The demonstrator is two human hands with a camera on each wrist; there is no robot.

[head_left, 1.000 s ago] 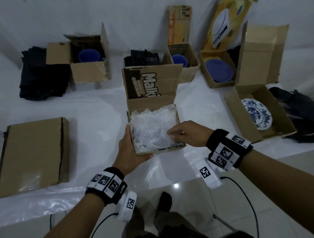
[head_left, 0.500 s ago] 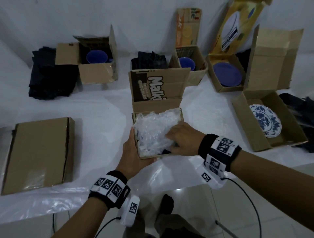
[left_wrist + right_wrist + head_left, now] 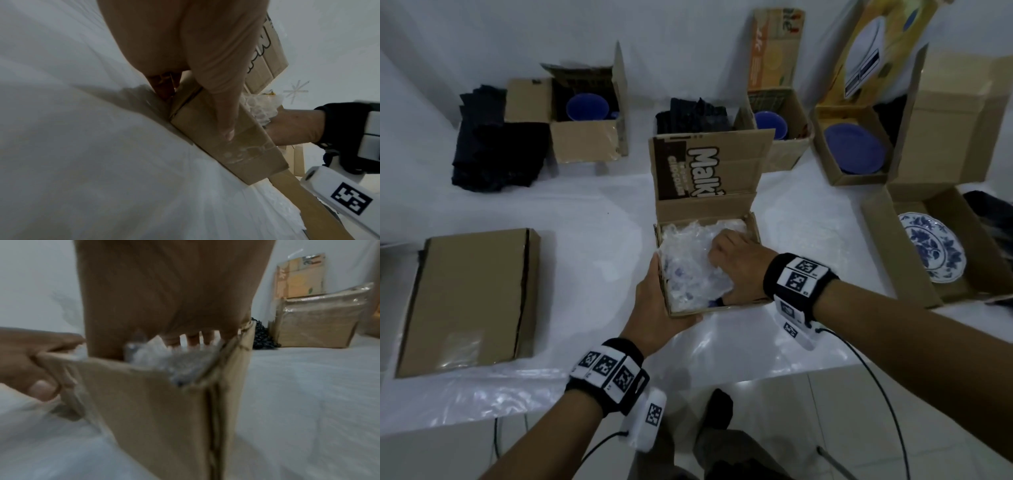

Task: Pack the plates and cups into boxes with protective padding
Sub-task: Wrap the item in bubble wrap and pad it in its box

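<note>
Small cardboard box (image 3: 717, 306) stands on the white-covered surface, lid flap upright behind it with brown "Malki" print. Its interior is filled with crumpled clear bubble wrap (image 3: 690, 253); something blue shows faintly through the wrap, identity unclear. At far right an open box (image 3: 883, 236) holds a blue-and-white floral plate (image 3: 931, 246) lying flat. Behind it, a yellow-lidded box (image 3: 825, 150) contains a plain blue plate (image 3: 854, 147). Two rear boxes each hold a blue cup (image 3: 587, 108), (image 3: 770, 125), unpadded.
</note>
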